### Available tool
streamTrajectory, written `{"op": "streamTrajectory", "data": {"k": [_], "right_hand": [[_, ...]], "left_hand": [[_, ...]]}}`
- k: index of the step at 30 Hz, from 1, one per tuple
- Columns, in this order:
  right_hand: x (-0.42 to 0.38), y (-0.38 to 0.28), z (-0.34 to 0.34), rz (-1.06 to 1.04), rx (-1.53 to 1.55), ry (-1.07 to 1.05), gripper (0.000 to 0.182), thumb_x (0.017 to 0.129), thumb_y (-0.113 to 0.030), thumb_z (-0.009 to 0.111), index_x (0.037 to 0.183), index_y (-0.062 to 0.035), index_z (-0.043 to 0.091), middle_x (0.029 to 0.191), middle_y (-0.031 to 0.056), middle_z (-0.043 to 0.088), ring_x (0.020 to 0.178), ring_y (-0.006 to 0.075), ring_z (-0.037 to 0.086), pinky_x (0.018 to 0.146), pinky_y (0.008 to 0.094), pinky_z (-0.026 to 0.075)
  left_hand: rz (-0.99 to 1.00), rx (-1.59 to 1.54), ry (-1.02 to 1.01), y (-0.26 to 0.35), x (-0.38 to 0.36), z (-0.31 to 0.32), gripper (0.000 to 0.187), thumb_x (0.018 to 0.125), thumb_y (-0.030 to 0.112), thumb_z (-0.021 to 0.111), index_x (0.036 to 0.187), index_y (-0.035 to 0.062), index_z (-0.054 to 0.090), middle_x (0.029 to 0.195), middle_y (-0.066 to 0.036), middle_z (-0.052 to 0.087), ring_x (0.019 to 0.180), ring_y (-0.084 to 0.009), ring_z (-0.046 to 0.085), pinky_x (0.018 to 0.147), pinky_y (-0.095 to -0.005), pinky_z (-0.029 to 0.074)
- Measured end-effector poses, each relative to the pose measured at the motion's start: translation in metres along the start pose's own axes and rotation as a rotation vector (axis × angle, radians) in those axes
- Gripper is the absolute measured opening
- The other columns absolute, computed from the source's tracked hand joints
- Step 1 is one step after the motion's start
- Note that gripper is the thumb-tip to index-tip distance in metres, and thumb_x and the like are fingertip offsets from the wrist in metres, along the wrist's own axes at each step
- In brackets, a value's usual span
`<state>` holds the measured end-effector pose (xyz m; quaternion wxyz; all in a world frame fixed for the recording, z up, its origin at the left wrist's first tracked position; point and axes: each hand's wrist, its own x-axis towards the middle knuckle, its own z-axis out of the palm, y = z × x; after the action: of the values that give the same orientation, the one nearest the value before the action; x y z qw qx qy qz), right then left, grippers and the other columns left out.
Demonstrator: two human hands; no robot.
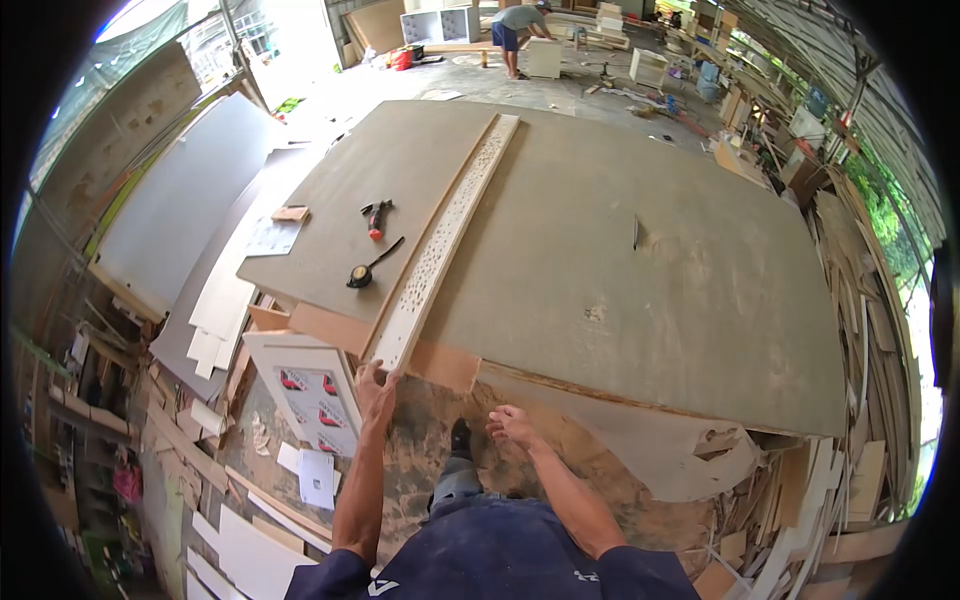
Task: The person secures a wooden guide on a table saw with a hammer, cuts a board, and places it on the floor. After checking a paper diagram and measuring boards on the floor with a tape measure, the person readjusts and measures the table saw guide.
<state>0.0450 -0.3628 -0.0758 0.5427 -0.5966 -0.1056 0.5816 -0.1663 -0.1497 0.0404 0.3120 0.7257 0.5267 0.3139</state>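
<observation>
A long narrow white board [440, 245] with dark speckles and brown edging lies lengthwise across the big grey-green tabletop [580, 260]. At the board's near end, my left hand [375, 392] grips its edge with the fingers bent round it. My right hand [511, 424] hangs in front of the table's near edge, fingers curled; whether anything small is in it cannot be made out. Left of the board lie a claw hammer [376, 220] with a red-ended handle and a black tape measure [361, 275]. A thin dark pen-like item [635, 232] rests on the right part of the top.
Leaning beside the table's near left corner is a white panel [305, 390] with red-marked labels. Wood strips [870, 300] are piled along the right side. Torn sheeting [690, 450] hangs under the near edge. Another person [518, 25] bends over a white box in the background.
</observation>
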Motion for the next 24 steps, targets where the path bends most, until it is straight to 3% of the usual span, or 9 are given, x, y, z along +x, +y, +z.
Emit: {"op": "streamTrajectory", "data": {"k": [1, 2, 5, 6, 10, 13, 17, 20, 24], "right_hand": [[0.01, -0.012, 0.009, 0.001, 0.028, 0.024, 0.028, 0.094, -0.023, 0.065, 0.113, -0.0028, 0.062, 0.1, 0.0104, 0.068, 0.086, 0.0174, 0.068, 0.071, 0.0323, 0.056], [0.018, -0.023, 0.017, 0.0, 0.034, 0.038, 0.028, 0.094, -0.023, 0.065, 0.113, -0.0028, 0.062, 0.1, 0.0104, 0.068, 0.086, 0.0174, 0.068, 0.071, 0.0323, 0.056], [0.037, -0.05, 0.034, 0.022, -0.004, 0.073, 0.027, 0.092, -0.022, 0.067, 0.11, -0.0026, 0.062, 0.1, 0.0096, 0.068, 0.089, 0.0177, 0.068, 0.073, 0.0312, 0.055], [0.043, -0.053, 0.041, 0.025, 0.082, 0.095, 0.026, 0.091, -0.021, 0.067, 0.109, -0.0024, 0.063, 0.1, 0.0088, 0.068, 0.089, 0.018, 0.068, 0.074, 0.0311, 0.055], [0.071, -0.05, 0.051, 0.03, 0.127, 0.136, 0.024, 0.09, -0.021, 0.068, 0.106, -0.0029, 0.065, 0.1, 0.0068, 0.07, 0.087, 0.0176, 0.067, 0.077, 0.033, 0.054], [0.063, -0.054, 0.06, 0.019, 0.36, 0.123, 0.028, 0.089, -0.021, 0.07, 0.11, -0.0028, 0.065, 0.104, 0.0067, 0.07, 0.092, 0.0169, 0.066, 0.083, 0.0325, 0.052], [0.056, -0.06, 0.065, 0.086, 0.327, 0.178, 0.031, 0.088, -0.02, 0.071, 0.113, -0.0024, 0.065, 0.106, 0.007, 0.069, 0.094, 0.017, 0.066, 0.086, 0.0317, 0.051], [0.061, -0.061, 0.061, 0.096, 0.319, 0.215, 0.031, 0.088, -0.017, 0.07, 0.113, 0.001, 0.064, 0.104, 0.0091, 0.07, 0.094, 0.0213, 0.068, 0.085, 0.0356, 0.055], [0.066, -0.067, 0.054, 0.181, 0.409, 0.185, 0.027, 0.085, -0.014, 0.072, 0.109, -0.0029, 0.067, 0.104, 0.0075, 0.07, 0.096, 0.0199, 0.067, 0.088, 0.0334, 0.053]], "left_hand": [[0.064, 0.122, 0.045, 0.004, 0.021, 0.004, 0.048, 0.079, 0.023, 0.076, 0.119, 0.0009, 0.064, 0.121, -0.02, 0.059, 0.114, -0.0339, 0.055, 0.101, -0.0414, 0.043], [0.043, 0.058, -0.052, -0.001, 0.045, 0.009, 0.062, 0.076, 0.03, 0.079, 0.128, 0.0027, 0.058, 0.131, -0.022, 0.051, 0.125, -0.0388, 0.045, 0.107, -0.0459, 0.036], [0.146, 0.26, -0.082, 0.012, 0.088, 0.024, 0.075, 0.073, 0.038, 0.081, 0.134, 0.0047, 0.053, 0.137, -0.023, 0.046, 0.129, -0.0397, 0.04, 0.108, -0.0496, 0.033], [0.115, 0.342, -0.141, 0.009, 0.1, 0.031, 0.09, 0.069, 0.045, 0.083, 0.141, 0.0061, 0.045, 0.142, -0.025, 0.039, 0.133, -0.0411, 0.034, 0.109, -0.053, 0.029], [0.204, 0.387, -0.255, 0.005, 0.119, 0.052, 0.103, 0.066, 0.053, 0.082, 0.145, 0.0031, 0.038, 0.142, -0.026, 0.037, 0.136, -0.0405, 0.03, 0.111, -0.0535, 0.026], [0.202, 0.414, -0.227, 0.013, 0.111, 0.055, 0.103, 0.066, 0.053, 0.08, 0.146, 0.0024, 0.038, 0.142, -0.025, 0.036, 0.136, -0.0399, 0.03, 0.111, -0.0549, 0.025], [0.153, 0.385, -0.252, 0.019, 0.113, 0.053, 0.102, 0.065, 0.049, 0.078, 0.146, 0.0029, 0.038, 0.141, -0.028, 0.036, 0.136, -0.041, 0.03, 0.112, -0.0537, 0.024], [0.139, 0.354, -0.237, 0.017, 0.113, 0.052, 0.101, 0.064, 0.05, 0.078, 0.145, 0.002, 0.04, 0.14, -0.028, 0.036, 0.135, -0.0416, 0.031, 0.111, -0.0539, 0.024], [0.145, 0.336, -0.214, 0.014, 0.114, 0.055, 0.101, 0.063, 0.05, 0.078, 0.144, 0.0019, 0.042, 0.139, -0.027, 0.037, 0.134, -0.0408, 0.032, 0.111, -0.0526, 0.024]]}}
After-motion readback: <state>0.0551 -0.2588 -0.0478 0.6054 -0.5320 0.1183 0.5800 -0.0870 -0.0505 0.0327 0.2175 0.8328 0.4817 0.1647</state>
